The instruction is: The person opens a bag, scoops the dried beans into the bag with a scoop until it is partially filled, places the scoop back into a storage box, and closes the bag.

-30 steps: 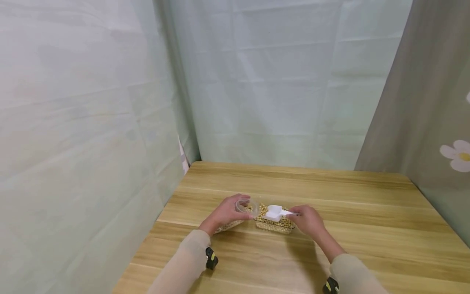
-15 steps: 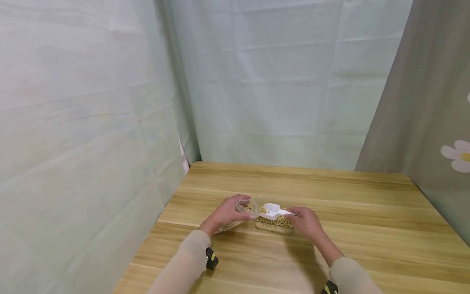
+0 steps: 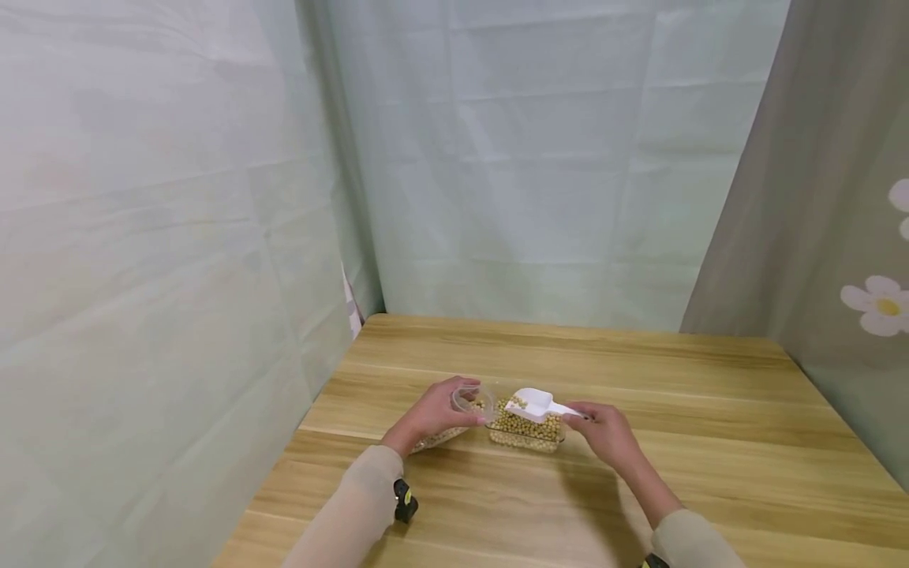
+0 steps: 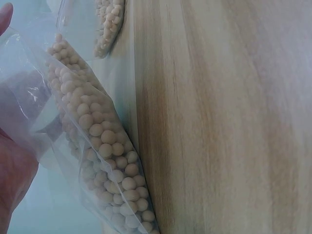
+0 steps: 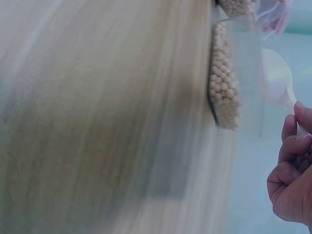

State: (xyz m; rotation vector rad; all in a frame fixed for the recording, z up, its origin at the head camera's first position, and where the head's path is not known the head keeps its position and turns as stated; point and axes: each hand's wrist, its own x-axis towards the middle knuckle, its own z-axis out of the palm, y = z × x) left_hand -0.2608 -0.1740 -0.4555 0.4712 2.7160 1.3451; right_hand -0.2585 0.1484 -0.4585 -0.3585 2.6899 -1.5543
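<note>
My left hand (image 3: 433, 412) holds the mouth of a clear plastic bag (image 4: 92, 126), its thumb and fingers spread around the rim. Round pale-yellow beans, like soybeans, fill the bag's lower part. Between thumb and fingers, my right hand (image 3: 607, 434) grips the handle of a white scoop (image 3: 541, 405). The scoop is above a clear rectangular box (image 3: 525, 442) of the same beans, with a few beans near its front lip. In the right wrist view the scoop (image 5: 278, 78) shows beyond the box's clear wall, and curled fingers (image 5: 292, 148) hold its handle.
The bag stands directly left of the box, both on a wood-grain table (image 3: 497, 505). Pale cloth (image 3: 525, 158) hangs behind and to the left. A grey curtain (image 3: 753, 237) with white flowers hangs on the right.
The scoop first dipped left into the beans, then came up and back to the right, now carrying a few beans at its lip. The left hand and bag stay almost still.
</note>
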